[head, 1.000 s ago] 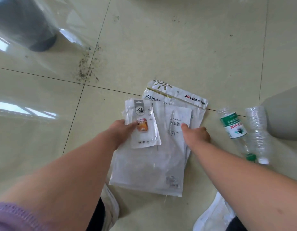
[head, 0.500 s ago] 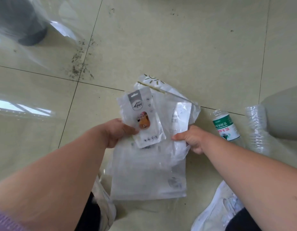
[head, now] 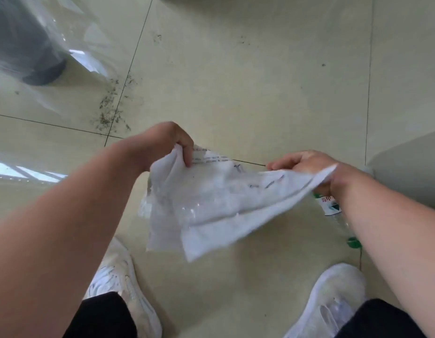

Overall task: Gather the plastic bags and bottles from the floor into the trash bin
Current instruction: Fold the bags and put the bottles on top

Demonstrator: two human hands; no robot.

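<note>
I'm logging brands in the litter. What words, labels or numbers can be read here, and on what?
None can be read.
Bags, held by the left hand and right hand: dark and reddish print, too blurred to read.
Bottle label: red characters and a green mark, mostly hidden by the right arm, too small to read.

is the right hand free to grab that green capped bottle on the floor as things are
Probably not yet. The right hand is closed on a corner of the plastic bags, shared with the left hand. The bottle lies just below the right wrist, close by, so it likely could once that hand lets go.
</note>
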